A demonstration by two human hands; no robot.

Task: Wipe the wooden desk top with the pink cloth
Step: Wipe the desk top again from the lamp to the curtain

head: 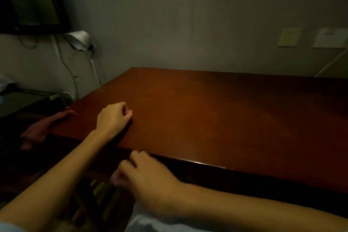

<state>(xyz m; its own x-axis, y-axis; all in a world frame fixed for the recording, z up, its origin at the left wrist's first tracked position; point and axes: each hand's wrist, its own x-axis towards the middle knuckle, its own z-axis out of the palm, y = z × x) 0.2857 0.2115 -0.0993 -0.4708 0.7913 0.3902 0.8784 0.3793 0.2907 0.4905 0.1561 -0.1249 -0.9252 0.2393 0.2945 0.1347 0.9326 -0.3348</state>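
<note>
Pink cloth (43, 126), visibility: crumpled soft fabric. Dim light dulls its colour, and its lower folds hang past a corner edge into shadow, where the outline is lost.
Wooden desk top (216, 115), visibility: glossy reddish-brown slab. Its right side is cut off by the frame edge, and the space under the front edge is too dark to read.
Right hand (145, 173), visibility: smeared by motion blur, so the fingertips are not separable.
Background, visibility: black dark-framed screen (32, 0) cut off at upper left. Thin cables (65, 62) trail down the grey wall (188, 15) below it. Two pale wall plates (290, 37) are blurred at upper right.
Pink cloth, location: near-left corner of the desk top, draped over the edge. It lies to the left of the left hand (114, 117) and apart from it, and well apart from the right hand. Neither hand touches it.
Left hand, pose: forearm reaches across the front edge. The hand rests on the desk top, back up, fingers curled under into a loose fist, thumb against the forefinger. Nothing is visible inside it.
Right hand, pose: at the front edge of the desk top, back up, fingers bent downward. Whether it grips the edge cannot be told.
</note>
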